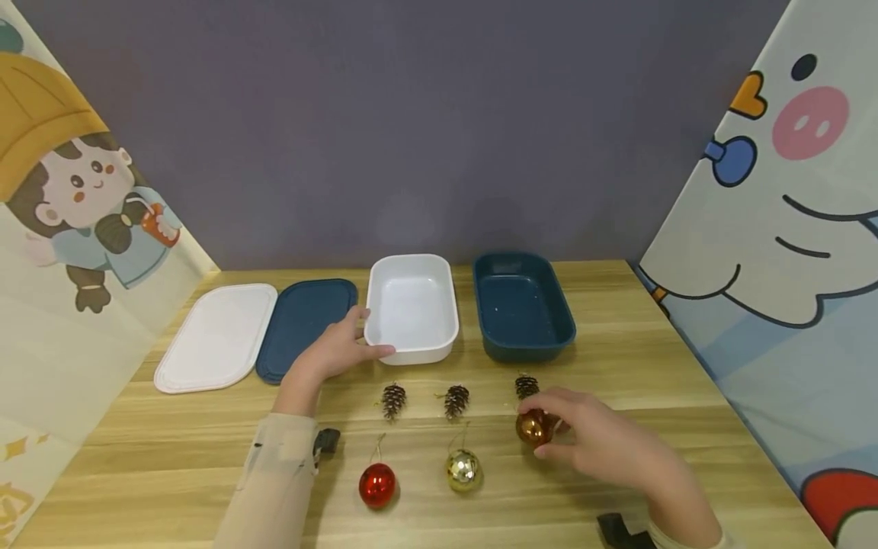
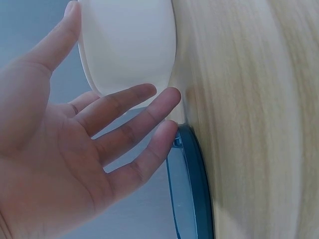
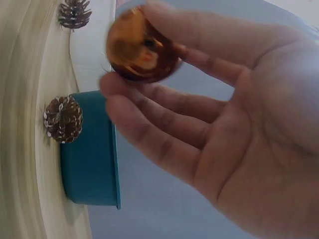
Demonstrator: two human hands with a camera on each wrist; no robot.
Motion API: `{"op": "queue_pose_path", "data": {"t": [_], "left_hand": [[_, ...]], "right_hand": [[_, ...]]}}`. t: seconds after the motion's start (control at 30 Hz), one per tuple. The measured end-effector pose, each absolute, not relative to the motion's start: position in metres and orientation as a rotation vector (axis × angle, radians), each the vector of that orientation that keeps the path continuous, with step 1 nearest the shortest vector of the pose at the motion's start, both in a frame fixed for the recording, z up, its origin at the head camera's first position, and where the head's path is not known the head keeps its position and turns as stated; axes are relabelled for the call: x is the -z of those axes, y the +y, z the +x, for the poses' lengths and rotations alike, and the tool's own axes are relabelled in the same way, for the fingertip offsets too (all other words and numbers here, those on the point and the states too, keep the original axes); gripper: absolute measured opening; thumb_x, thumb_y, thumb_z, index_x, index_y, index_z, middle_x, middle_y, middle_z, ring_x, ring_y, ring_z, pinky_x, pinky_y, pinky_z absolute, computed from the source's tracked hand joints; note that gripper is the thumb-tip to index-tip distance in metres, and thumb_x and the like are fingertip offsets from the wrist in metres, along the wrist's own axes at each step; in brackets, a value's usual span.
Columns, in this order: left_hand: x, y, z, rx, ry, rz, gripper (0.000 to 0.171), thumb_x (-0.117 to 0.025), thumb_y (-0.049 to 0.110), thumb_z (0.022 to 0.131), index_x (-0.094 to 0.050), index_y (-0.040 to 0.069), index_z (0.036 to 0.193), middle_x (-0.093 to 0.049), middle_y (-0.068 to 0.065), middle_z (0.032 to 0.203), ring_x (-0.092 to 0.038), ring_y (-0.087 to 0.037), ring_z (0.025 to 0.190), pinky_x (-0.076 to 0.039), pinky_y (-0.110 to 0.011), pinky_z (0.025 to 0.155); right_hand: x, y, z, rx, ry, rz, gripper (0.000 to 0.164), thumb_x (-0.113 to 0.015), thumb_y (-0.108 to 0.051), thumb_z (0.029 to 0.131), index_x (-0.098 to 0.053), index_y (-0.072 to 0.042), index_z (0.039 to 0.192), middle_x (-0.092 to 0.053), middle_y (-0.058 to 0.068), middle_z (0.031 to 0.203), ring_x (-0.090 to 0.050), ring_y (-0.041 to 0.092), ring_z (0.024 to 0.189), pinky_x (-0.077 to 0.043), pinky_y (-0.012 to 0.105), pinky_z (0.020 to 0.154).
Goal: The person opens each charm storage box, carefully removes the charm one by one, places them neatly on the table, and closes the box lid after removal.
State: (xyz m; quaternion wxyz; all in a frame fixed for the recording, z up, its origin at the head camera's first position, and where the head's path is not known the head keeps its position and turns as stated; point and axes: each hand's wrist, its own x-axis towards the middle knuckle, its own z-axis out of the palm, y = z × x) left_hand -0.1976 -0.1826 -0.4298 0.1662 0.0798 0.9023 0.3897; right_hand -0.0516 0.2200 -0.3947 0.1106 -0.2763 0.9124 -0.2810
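My right hand (image 1: 593, 435) pinches a shiny copper-orange Christmas ball (image 1: 533, 428) between thumb and fingertips. In the right wrist view the ball (image 3: 142, 45) is held off the table, and a pinecone (image 3: 63, 119) shows below it. At the left side of the white box (image 1: 411, 309) my left hand (image 1: 339, 347) is spread, thumb and fingertips right at the rim. The left wrist view shows its fingers extended and apart, the thumb against the box's wall (image 2: 132, 45). A red ball (image 1: 377, 486) and a gold ball (image 1: 463, 469) lie between the forearms.
A dark blue box (image 1: 523, 305) stands right of the white one. Left of them lie a dark blue lid (image 1: 309, 320) and a white lid (image 1: 218, 335). Pinecones (image 1: 394, 400) form a row before the boxes. A grey wall (image 1: 411, 130) closes the wooden table's back.
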Motion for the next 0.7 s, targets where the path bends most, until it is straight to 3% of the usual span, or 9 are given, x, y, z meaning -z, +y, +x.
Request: {"op": "queue_pose_path", "data": {"t": [0.2,0.37,0.7], "left_hand": [[0.429,-0.183,-0.198,-1.098,2.583,0.234,0.108,-0.082,0.051,0.092,-0.02,0.002,0.167,-0.042,-0.031,0.165,-0.043,-0.045,0.154,-0.042,-0.06,0.122],[0.429,-0.183,-0.198,-1.101,2.581,0.242,0.107,-0.081,0.05,0.093,-0.021,0.001,0.166,-0.043,-0.031,0.164,-0.045,-0.045,0.153,-0.043,-0.06,0.121],[0.429,-0.181,-0.197,-1.112,2.572,0.246,0.106,-0.082,0.048,0.093,-0.021,0.001,0.166,-0.043,-0.032,0.164,-0.044,-0.046,0.153,-0.043,-0.06,0.121]], "right_hand": [[0.399,0.216,-0.051,0.769,2.606,-0.697,0.042,-0.087,-0.03,0.09,-0.066,-0.026,0.126,-0.068,-0.013,0.12,-0.064,0.004,0.105,-0.059,0.031,0.088],[0.407,0.217,-0.051,0.728,2.516,-0.598,0.045,-0.09,-0.028,0.084,-0.064,-0.027,0.12,-0.068,-0.009,0.111,-0.062,0.009,0.098,-0.054,0.029,0.08],[0.418,0.215,-0.051,0.716,2.485,-0.533,0.054,-0.094,-0.032,0.078,-0.065,-0.027,0.124,-0.07,-0.001,0.121,-0.065,0.02,0.111,-0.056,0.045,0.092]]}}
